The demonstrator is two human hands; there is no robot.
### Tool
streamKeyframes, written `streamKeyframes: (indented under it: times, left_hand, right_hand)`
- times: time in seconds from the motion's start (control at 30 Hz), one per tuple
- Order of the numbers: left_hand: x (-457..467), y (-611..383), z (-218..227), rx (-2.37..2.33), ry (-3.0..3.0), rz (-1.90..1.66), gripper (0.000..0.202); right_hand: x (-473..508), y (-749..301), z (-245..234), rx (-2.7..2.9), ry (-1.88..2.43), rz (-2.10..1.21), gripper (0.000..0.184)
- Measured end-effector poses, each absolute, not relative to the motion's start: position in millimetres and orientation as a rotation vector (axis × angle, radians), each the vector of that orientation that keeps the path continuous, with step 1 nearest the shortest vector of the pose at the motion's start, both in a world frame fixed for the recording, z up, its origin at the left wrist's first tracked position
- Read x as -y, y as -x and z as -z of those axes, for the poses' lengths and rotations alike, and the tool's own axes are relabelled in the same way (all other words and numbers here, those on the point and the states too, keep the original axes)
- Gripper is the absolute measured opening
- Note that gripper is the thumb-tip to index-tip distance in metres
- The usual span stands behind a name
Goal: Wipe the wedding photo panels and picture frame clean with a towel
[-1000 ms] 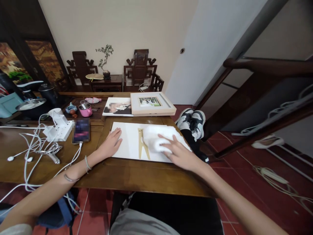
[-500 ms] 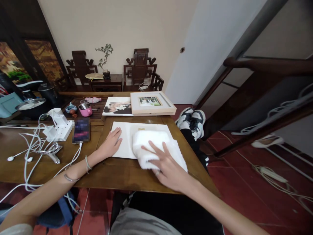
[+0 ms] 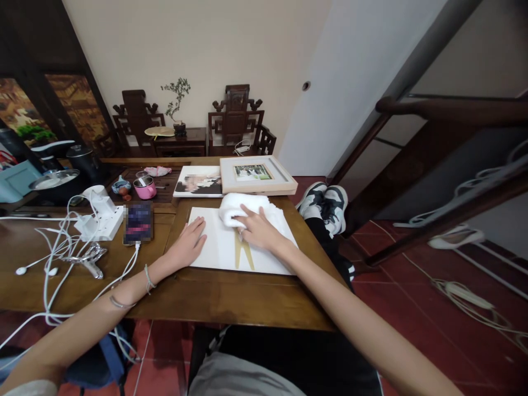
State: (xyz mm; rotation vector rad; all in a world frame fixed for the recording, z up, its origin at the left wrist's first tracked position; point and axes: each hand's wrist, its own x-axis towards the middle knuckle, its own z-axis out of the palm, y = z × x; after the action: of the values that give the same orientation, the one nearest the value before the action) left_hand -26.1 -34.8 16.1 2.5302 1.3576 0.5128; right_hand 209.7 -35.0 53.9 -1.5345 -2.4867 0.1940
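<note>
A white board-like panel (image 3: 214, 250) with a gold design lies flat on the wooden table in front of me. My left hand (image 3: 187, 243) rests flat on its left edge, fingers stretched out. On the far part of the panel my right hand (image 3: 259, 230) presses a folded white towel (image 3: 243, 204), its fingers on and around the cloth. The towel hides the upper part of the gold design and the panel's far right corner.
Behind the panel lie a photo panel (image 3: 198, 181) and a pale picture frame (image 3: 280, 175). To the left are a phone (image 3: 138, 223), a power strip (image 3: 108, 223), tangled white cables and a pink cup (image 3: 145, 188). A person's shoes (image 3: 330, 203) show past the table's right edge.
My right hand has moved the towel away from me, from the panel's near right part to its far edge, uncovering the gold design's lower part. My left hand has stayed in place.
</note>
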Motion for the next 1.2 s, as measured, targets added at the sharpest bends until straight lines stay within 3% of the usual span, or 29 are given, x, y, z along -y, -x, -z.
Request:
streamKeyframes:
  times: [0.43, 0.83, 1.03, 1.2]
  left_hand:
    - [37, 25, -16, -1.367, -2.523, -0.537, 0.048]
    - [35, 26, -15, -1.360, -2.513, -0.539, 0.048]
    - [34, 27, -14, -1.333, -2.525, -0.554, 0.047]
    - [35, 28, -16, -1.349, -2.522, -0.505, 0.047]
  right_hand:
    - [162, -198, -64, 2.602, 1.350, -0.325, 0.040]
    - [35, -177, -63, 2.631, 1.434, -0.069, 0.040]
    - [85, -174, -58, 2.731, 1.214, -0.002, 0.041]
    - [146, -174, -56, 2.778, 1.089, -0.076, 0.029]
